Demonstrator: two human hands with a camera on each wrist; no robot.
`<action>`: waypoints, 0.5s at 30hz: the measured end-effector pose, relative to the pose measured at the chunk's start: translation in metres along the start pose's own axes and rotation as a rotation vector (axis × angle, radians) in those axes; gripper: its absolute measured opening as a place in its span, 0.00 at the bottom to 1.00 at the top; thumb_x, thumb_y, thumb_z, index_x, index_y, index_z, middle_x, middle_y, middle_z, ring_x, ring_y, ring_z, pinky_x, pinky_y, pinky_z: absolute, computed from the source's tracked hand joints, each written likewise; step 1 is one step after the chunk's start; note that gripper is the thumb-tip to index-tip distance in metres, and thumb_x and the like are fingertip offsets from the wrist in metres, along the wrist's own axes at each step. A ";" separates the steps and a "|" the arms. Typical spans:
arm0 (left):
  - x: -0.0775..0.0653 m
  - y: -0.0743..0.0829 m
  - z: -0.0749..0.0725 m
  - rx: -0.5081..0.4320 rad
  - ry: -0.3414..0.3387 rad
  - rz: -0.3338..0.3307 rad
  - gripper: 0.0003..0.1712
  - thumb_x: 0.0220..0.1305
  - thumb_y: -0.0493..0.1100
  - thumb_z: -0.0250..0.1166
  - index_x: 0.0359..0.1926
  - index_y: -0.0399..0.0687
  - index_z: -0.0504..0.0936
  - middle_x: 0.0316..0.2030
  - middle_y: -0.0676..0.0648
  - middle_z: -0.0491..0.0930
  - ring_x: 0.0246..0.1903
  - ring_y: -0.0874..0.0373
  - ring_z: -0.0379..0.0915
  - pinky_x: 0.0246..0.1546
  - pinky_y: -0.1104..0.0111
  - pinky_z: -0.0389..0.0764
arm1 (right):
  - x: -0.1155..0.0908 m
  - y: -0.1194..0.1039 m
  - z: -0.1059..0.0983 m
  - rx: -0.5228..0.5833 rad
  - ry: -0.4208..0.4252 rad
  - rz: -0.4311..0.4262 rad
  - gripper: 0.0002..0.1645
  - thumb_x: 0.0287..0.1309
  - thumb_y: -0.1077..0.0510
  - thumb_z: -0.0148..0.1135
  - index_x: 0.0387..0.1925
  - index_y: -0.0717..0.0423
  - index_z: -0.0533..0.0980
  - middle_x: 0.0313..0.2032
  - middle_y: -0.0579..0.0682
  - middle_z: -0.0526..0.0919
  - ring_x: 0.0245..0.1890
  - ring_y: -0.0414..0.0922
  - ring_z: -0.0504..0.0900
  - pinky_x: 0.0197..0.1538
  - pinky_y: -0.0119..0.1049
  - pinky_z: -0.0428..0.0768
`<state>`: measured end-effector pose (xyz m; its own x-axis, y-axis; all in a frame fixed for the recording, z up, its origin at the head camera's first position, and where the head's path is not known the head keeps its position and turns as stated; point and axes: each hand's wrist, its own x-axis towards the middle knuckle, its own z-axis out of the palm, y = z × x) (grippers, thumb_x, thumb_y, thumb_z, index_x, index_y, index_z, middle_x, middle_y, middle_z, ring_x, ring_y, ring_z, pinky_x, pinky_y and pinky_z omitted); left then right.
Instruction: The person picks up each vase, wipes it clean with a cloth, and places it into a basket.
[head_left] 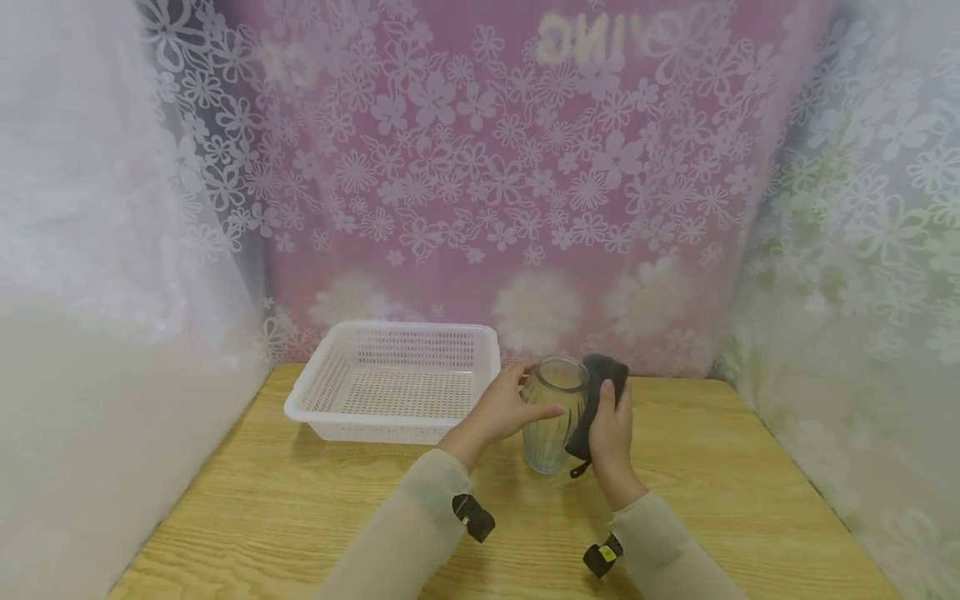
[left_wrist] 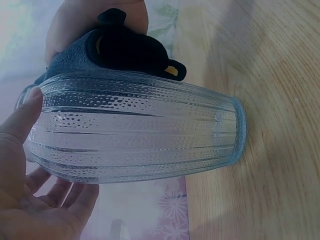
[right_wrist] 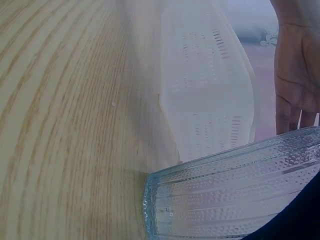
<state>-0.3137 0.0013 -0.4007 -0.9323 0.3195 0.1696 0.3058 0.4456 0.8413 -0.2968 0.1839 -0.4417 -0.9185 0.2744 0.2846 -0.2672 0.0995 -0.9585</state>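
Observation:
A clear ribbed glass vase (head_left: 546,446) with a dimpled surface stands upright, its base at the tabletop; whether it touches the wood I cannot tell. My left hand (head_left: 504,406) grips the vase near its upper part, thumb on the near side and fingers round the far side, as the left wrist view also shows around the glass (left_wrist: 135,130). On the vase's other side, my right hand (head_left: 612,433) holds a dark folded cloth (head_left: 600,375) with a small hanging loop, up against the glass. In the right wrist view the cloth (right_wrist: 295,220) fills only the lower right corner.
A white perforated plastic basket (head_left: 300,408) sits on the wooden table (head_left: 300,517), left of the vase. Behind the table hangs a pink flowered curtain (head_left: 465,208), with pale translucent sheets at both sides.

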 end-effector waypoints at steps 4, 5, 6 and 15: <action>0.000 0.000 0.001 0.015 0.009 0.009 0.56 0.51 0.67 0.75 0.76 0.54 0.61 0.69 0.50 0.67 0.66 0.50 0.66 0.61 0.52 0.74 | 0.001 0.000 -0.001 0.000 -0.019 0.041 0.44 0.76 0.35 0.32 0.79 0.58 0.42 0.75 0.62 0.51 0.74 0.59 0.52 0.74 0.57 0.52; 0.000 0.000 0.002 0.020 0.011 0.013 0.56 0.52 0.67 0.75 0.76 0.54 0.61 0.69 0.49 0.67 0.66 0.50 0.66 0.61 0.53 0.74 | 0.001 0.000 -0.001 -0.009 -0.020 0.052 0.44 0.76 0.35 0.32 0.79 0.57 0.40 0.77 0.61 0.48 0.76 0.59 0.48 0.75 0.57 0.50; 0.000 -0.001 0.002 0.024 0.012 0.017 0.56 0.52 0.67 0.74 0.76 0.55 0.61 0.69 0.49 0.67 0.66 0.51 0.66 0.61 0.53 0.74 | 0.001 0.001 -0.002 -0.014 -0.021 0.066 0.45 0.76 0.35 0.32 0.79 0.57 0.39 0.77 0.61 0.46 0.76 0.58 0.46 0.75 0.58 0.48; -0.001 0.000 0.003 0.020 0.029 0.033 0.55 0.53 0.67 0.74 0.76 0.53 0.61 0.69 0.48 0.66 0.64 0.50 0.67 0.60 0.53 0.75 | 0.000 0.004 -0.004 0.029 -0.051 0.164 0.46 0.76 0.33 0.29 0.79 0.56 0.32 0.78 0.59 0.39 0.77 0.58 0.41 0.76 0.55 0.44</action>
<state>-0.3118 0.0037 -0.4027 -0.9267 0.3099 0.2126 0.3404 0.4521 0.8245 -0.2968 0.1879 -0.4456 -0.9640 0.2353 0.1237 -0.1200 0.0300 -0.9923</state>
